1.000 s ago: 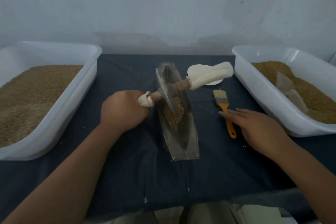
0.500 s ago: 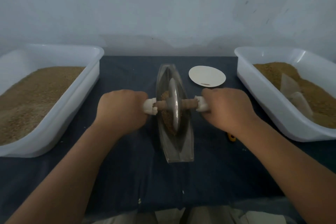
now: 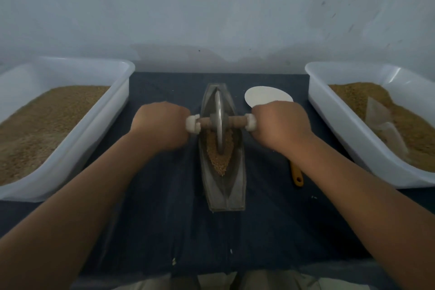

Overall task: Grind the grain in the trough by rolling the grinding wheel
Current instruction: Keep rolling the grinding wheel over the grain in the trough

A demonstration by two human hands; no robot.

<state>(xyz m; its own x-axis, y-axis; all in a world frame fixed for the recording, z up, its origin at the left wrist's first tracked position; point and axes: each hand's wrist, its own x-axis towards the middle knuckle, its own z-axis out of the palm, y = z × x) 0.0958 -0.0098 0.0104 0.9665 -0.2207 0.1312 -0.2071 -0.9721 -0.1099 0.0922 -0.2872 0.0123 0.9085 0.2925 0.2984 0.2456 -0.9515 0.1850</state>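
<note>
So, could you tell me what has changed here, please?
The right hand left the table by the brush and gripped the free handle of the grinding wheel, levelling it; the wheel rolled slightly away. The left hand kept its grip; the trough stayed put.

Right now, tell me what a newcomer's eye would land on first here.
Dead centre, the left hand and right hand grip the handle of a metal wheel standing in a narrow trough, grain heaped beneath it. Flanking it, the left tub and right tub hold more grain.
</note>
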